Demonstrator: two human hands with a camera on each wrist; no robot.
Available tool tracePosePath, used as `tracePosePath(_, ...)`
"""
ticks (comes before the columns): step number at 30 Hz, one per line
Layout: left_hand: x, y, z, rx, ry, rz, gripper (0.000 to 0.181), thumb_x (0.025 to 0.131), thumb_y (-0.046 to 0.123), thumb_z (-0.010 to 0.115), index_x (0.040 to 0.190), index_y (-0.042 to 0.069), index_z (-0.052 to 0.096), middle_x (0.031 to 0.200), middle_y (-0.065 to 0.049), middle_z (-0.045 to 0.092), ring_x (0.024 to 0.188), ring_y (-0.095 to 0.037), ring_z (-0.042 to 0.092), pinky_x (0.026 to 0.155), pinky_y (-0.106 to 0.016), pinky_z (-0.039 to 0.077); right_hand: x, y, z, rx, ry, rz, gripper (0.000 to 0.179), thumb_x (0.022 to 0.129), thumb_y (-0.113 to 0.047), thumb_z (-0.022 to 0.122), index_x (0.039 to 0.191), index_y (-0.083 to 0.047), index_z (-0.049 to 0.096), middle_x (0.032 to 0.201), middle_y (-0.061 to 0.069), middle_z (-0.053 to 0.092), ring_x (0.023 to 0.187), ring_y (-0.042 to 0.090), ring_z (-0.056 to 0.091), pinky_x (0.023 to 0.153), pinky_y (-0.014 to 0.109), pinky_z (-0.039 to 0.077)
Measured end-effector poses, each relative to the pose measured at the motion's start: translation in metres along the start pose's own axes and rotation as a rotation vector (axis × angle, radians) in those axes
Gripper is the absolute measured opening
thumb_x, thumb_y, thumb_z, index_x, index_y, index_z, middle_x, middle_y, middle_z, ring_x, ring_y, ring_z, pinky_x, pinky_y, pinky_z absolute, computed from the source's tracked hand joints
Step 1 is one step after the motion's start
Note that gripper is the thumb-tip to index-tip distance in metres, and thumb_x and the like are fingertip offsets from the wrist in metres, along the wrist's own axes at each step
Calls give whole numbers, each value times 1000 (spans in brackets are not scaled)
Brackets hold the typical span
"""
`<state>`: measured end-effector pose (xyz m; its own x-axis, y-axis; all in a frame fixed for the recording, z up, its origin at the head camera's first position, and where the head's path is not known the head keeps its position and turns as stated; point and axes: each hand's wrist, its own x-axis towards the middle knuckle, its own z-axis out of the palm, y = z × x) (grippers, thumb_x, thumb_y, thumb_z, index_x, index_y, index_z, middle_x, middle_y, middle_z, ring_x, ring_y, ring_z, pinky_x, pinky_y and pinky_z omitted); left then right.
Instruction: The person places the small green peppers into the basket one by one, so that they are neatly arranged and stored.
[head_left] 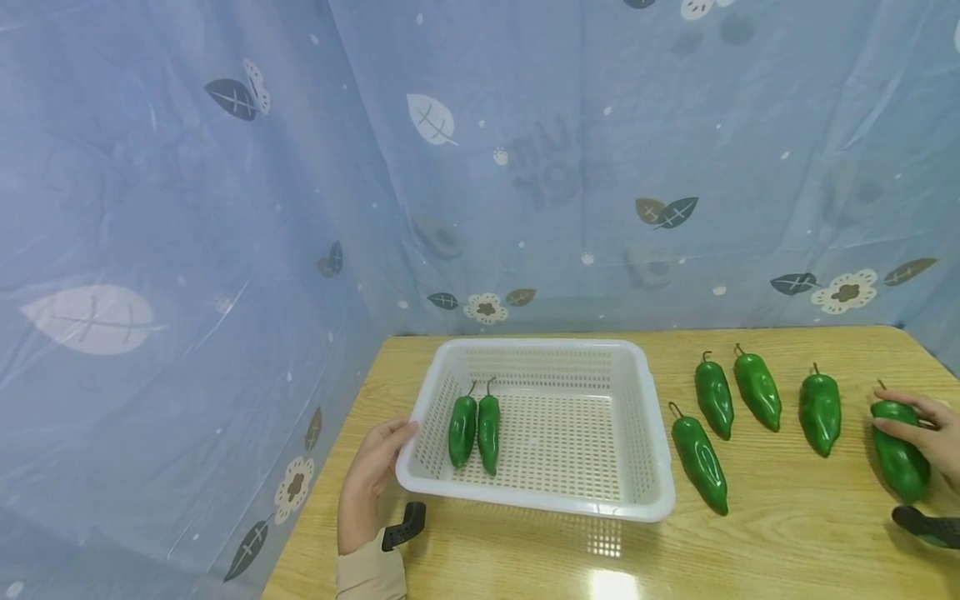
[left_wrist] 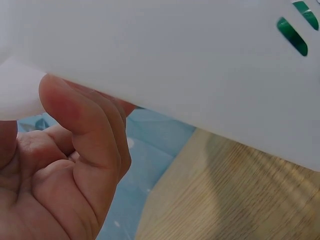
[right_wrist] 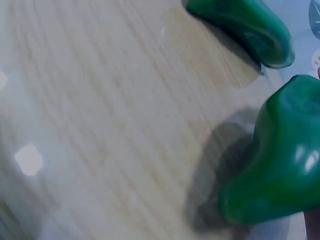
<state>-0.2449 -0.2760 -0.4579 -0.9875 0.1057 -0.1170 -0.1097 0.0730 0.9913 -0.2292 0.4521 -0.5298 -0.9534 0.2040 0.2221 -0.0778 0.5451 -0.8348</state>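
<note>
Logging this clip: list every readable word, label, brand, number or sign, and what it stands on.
"um": faint, on the blue leaf-printed sheet.
"er": faint, just below it; any neighbouring marks are too blurred to read.
None readable on the white rectangular plastic basket or glossy green elongated peppers.

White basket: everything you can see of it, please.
The basket is white and rectangular, apparently plastic, with perforated walls and floor and a smooth, rounded-corner rim. It is upright, mouth up, at the wooden table; whether its base sits fully flat is unclear. Two green peppers lie side by side in its left part. The person's left hand grips its left rim.
</note>
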Motion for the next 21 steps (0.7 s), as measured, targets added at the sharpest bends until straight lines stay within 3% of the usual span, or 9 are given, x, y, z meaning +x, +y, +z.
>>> tracePosePath(11,0,0,0,-1,0,7,45,98,21,50,130,-11,48,121,-30,59,102,-34,65,80,-42,56,10,-22,5,-8,-54,38,48,97,-22,54,123,-56,33,95,-36,32,69,-15,48,51,28,52)
tracePosePath(21,0,-1,-1,-7,-8,9,45,98,21,50,129,-12,48,119,-30,60,99,-32,66,78,-39,56,9,-70,15,51,-46,-17,49,97,-17,54,134,-44,38,99,-34,37,74,-18,49,54,19,52)
